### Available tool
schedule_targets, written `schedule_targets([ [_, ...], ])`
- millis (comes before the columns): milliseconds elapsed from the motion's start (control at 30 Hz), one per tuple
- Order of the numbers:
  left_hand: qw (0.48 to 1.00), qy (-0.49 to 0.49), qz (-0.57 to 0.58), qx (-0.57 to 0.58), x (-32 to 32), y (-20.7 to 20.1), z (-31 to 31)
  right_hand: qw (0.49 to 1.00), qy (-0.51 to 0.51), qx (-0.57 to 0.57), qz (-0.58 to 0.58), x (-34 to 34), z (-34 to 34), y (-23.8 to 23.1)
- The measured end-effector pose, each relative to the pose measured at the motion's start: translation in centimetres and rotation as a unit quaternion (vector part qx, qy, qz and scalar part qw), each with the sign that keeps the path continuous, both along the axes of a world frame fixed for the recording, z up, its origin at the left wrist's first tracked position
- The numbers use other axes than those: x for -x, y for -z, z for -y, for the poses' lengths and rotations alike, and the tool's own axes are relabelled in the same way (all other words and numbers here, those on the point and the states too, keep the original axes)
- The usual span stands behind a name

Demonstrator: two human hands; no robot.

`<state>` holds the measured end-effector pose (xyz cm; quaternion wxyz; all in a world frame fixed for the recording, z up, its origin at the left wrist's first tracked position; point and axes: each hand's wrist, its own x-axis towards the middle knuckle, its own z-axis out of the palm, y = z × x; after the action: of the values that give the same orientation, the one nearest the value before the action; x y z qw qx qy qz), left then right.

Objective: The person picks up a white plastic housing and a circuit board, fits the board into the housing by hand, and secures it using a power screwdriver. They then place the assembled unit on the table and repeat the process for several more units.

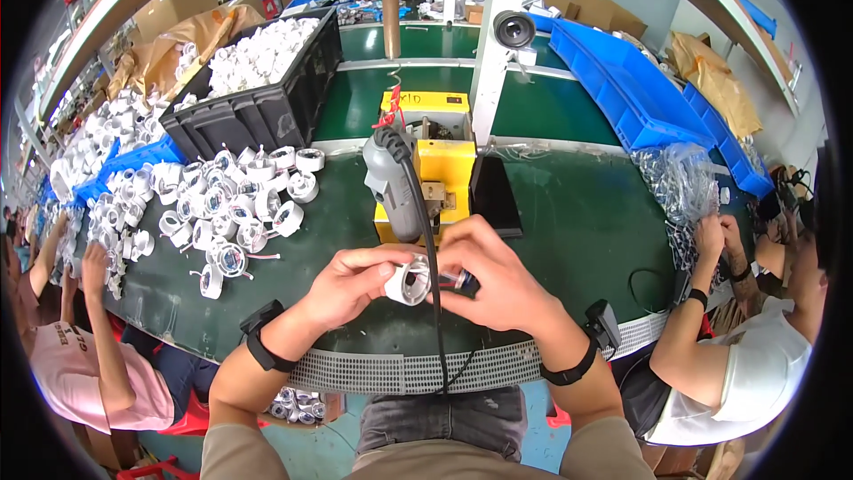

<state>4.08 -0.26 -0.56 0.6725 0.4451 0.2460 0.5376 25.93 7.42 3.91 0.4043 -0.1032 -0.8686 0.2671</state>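
Above the near edge of the green bench, my left hand grips a white ring-shaped plastic housing between thumb and fingers, its round opening turned to the right. My right hand is closed just right of it, fingertips at the housing's rim. In that hand is a small dark part with a bluish glint, mostly covered by the fingers. A grey corded power tool hangs right in front of my hands. Its black cable runs down between me and the housing, crossing in front of the right fingertips.
Behind the tool stands a yellow machine with a black panel beside it. White housings lie heaped at left by a full black crate. Blue trays and plastic bags are at right. People work on both sides.
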Motion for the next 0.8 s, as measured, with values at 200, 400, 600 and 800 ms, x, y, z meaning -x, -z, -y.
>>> schedule_targets([
  [200,0.993,-0.065,0.034,-0.090,-0.3,0.7,0.2,0.991,0.039,-0.104,-0.079,-0.8,-0.4,-0.6],
  [400,0.992,-0.045,0.037,-0.111,-0.8,-0.4,0.5,0.960,-0.064,0.271,-0.014,0.0,1.5,-0.4],
  [600,0.997,-0.010,0.012,-0.079,-1.9,-0.5,1.1,0.938,-0.118,0.308,-0.108,1.1,2.0,0.8],
  [800,0.995,0.014,0.060,-0.081,-2.2,-0.8,0.8,0.992,0.009,0.095,-0.079,1.4,1.2,1.0],
])
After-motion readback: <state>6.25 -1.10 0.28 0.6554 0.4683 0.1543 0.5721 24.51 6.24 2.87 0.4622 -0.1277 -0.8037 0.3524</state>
